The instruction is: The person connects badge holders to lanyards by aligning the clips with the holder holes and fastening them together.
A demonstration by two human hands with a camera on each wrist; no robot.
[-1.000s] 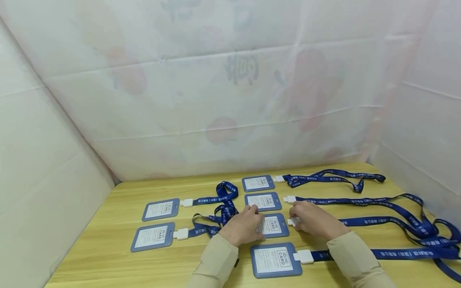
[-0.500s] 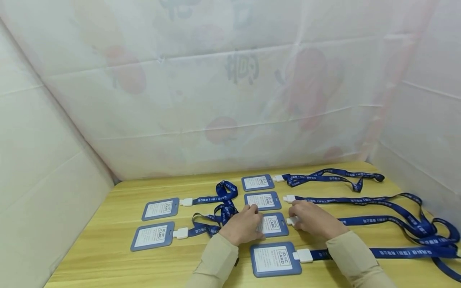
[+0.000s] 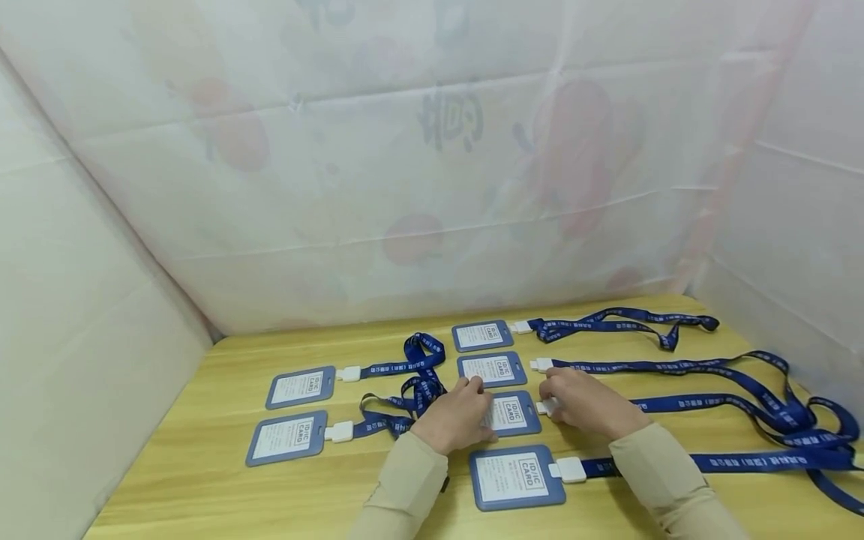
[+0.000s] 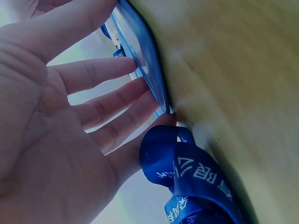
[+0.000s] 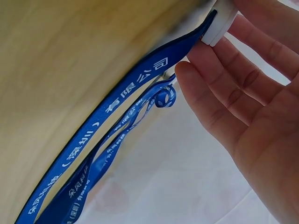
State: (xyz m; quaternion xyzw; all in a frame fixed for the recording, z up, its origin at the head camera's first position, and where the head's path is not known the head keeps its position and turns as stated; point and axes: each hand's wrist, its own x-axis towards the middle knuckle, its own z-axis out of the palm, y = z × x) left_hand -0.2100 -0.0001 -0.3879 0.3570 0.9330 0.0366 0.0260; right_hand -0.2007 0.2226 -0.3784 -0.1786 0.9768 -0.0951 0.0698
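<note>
My left hand grips the left end of a blue ID badge holder, its thumb at the near edge and fingertips at the far edge. The left wrist view shows the badge holder edge-on, close over the wood, with a bunched blue lanyard beside the little finger. Just right of that holder, my right hand pinches the white clip of another blue lanyard. A small gap shows between clip and holder slot. In the right wrist view the clip sits between thumb and fingers.
Behind lies a badge holder with a separate white clip near its slot. Clipped holders lie at the back, front and left. Lanyards tangle at the table's right. White sheets wall the wooden table.
The head view has tilted slightly, so the table sits a little higher in it. Both hands keep their places on the badge holder and the clip.
</note>
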